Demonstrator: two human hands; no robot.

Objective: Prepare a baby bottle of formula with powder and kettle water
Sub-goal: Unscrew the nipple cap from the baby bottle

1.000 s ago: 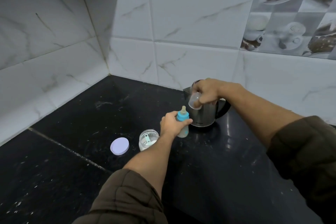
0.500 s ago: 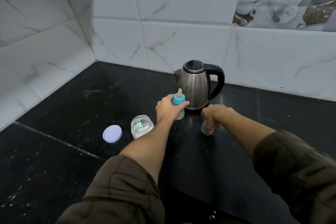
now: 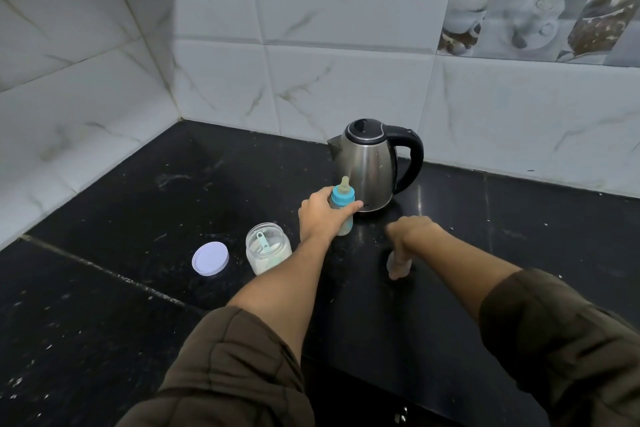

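A baby bottle point(image 3: 343, 199) with a blue collar and a pale teat stands upright on the black counter point(image 3: 138, 204). My left hand point(image 3: 320, 215) is wrapped around its body. My right hand point(image 3: 410, 236) is to the right, fingers pointing down onto a clear bottle cap point(image 3: 398, 265) that rests on the counter. A steel kettle point(image 3: 369, 166) with a black handle stands just behind the bottle, lid closed. An open clear jar of white powder point(image 3: 268, 248) with a scoop inside sits left of my left arm.
The jar's pale lilac lid point(image 3: 210, 258) lies flat on the counter to the left of the jar. White marble-look tiled walls meet in a corner behind. A seam in the counter runs diagonally at the lower left.
My right hand carried the clear cap from above the kettle down to the counter at the right of the bottle. The left hand stayed on the bottle. The view tilted down.
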